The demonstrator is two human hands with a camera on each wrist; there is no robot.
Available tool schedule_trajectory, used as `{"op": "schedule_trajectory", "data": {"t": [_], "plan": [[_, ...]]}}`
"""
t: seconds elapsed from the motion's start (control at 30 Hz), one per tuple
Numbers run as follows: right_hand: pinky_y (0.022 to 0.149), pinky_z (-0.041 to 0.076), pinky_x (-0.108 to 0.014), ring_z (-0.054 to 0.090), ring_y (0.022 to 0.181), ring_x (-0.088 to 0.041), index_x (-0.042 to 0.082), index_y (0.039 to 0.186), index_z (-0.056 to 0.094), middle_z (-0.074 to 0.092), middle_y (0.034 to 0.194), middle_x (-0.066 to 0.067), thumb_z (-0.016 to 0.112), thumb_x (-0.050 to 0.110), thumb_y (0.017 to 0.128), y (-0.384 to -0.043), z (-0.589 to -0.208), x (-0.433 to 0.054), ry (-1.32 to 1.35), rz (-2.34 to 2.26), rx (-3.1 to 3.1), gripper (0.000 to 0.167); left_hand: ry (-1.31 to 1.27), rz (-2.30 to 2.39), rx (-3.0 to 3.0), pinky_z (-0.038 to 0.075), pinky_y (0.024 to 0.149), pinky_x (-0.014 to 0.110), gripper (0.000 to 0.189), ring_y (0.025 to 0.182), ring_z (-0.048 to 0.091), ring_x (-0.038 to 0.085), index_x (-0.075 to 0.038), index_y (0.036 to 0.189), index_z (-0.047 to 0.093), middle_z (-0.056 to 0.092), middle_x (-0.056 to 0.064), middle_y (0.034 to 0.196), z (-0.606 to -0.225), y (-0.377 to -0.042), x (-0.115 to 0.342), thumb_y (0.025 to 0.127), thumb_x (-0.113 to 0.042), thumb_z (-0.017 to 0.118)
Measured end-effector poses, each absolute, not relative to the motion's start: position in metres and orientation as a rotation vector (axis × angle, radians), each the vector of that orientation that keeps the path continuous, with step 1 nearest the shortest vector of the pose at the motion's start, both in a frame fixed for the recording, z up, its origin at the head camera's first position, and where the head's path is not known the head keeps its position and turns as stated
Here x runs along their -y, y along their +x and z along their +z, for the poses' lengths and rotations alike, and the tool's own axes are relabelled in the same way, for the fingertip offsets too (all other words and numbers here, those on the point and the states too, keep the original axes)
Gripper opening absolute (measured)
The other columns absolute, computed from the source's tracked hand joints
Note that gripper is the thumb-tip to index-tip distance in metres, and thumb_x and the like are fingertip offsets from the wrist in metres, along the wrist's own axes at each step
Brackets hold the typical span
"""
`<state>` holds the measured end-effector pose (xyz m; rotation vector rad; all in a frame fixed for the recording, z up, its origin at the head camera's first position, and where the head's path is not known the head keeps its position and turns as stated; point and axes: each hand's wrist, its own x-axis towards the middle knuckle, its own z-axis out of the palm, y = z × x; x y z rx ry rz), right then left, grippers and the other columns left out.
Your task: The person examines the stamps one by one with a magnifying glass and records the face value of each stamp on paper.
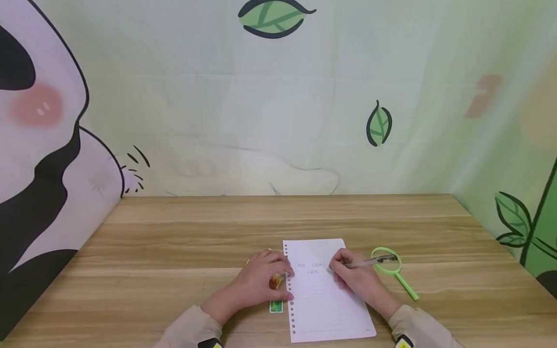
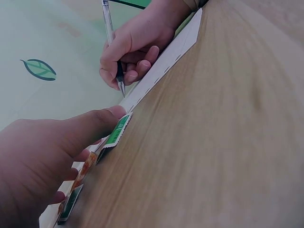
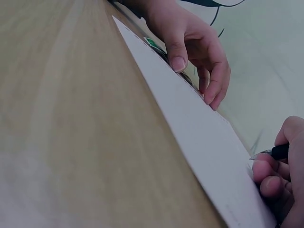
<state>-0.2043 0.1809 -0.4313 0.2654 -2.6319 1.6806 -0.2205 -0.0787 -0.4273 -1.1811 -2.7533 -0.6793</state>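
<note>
A white sheet of lined loose-leaf paper (image 1: 328, 314), with punched holes along its left edge, lies on the table. My left hand (image 1: 265, 278) rests its fingertips and thumb on that holed edge. Partly beneath this hand are small stamps: a green stamp (image 1: 276, 306) by the thumb, an orange-brown stamp (image 2: 84, 168) and a dark green stamp (image 2: 71, 204) partly covered by fingers. My right hand (image 1: 359, 280) pinches a clear-barrelled pen (image 1: 365, 263), its tip at the paper beside short handwritten figures (image 1: 312, 272) near the top.
To the right of the paper lies a green magnifying glass (image 1: 407, 287), its lens partly behind the pen's end. The wooden table (image 1: 174, 232) reaches back to a printed cloth backdrop (image 1: 283, 106) with leaves and a panda.
</note>
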Motion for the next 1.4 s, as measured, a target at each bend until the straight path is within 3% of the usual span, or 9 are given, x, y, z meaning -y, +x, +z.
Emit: {"op": "schedule_trajectory", "data": {"t": [1.4], "plan": [[0.043,0.036,-0.018,0.045,0.045,-0.008,0.002,0.075,0.056,0.050,0.056,-0.001,0.052,0.003,0.089,-0.2041,-0.4330,-0.1800,0.181,1.595,2.633,0.015,-1.166,-0.674,2.775,0.037,0.109,0.050,0.039,0.122,0.051,0.021,-0.023,0.107,0.067,0.061,-0.003,0.123,-0.4265,-0.2199,0.0792,0.076,-0.045,0.077]]}}
